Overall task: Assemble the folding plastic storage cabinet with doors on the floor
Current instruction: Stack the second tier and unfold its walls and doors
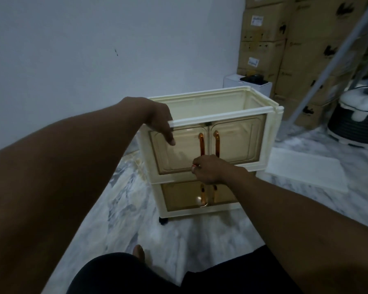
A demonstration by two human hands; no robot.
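A cream plastic cabinet (272,143) stands upright on the marble floor, two tiers high, its top open. Each tier has two amber see-through doors; the upper doors (236,143) carry orange handles (216,143). My left hand (157,119) grips the front top rail (221,116) at its left end, thumb behind, fingers hanging over the left door. My right hand (208,169) is curled at the bottom of the upper doors, by the lower ends of the handles; what its fingers pinch is hidden. A black caster (163,220) shows under the left front corner.
A flat white panel (306,168) lies on the floor to the right of the cabinet. Stacked cardboard boxes (285,45) fill the back right corner, with a small white box (248,85) before them. A round appliance (357,122) sits far right. A bare wall is behind.
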